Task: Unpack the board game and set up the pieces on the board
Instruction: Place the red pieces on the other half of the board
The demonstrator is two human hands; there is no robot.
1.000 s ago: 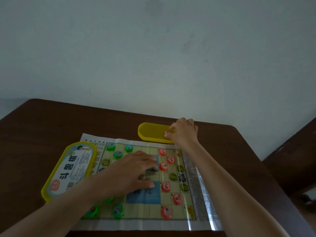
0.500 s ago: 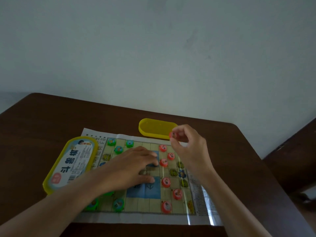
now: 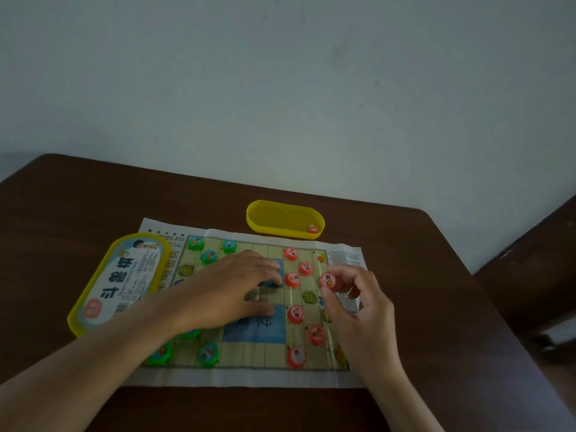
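Your right hand (image 3: 358, 307) has its fingers pinched round a red piece (image 3: 328, 280), held just above the right-side columns of the board (image 3: 249, 357), which lies mid-bench (image 3: 93, 207), nearer the near edge. Your left hand (image 3: 230, 288) is flat on the middle of the sheet, fingers straight, grasping nothing.

What I'd watch:
- The board looks like thin creased paper, so if you lift that left hand it may slide.
- The placed reds (image 3: 295, 313) sit close beside your right palm, so a low wrist could knock them off their squares.
- One last red (image 3: 312, 228) sits in the yellow tray (image 3: 274, 227) by the far edge, so reaching across the reds risks a nudge.
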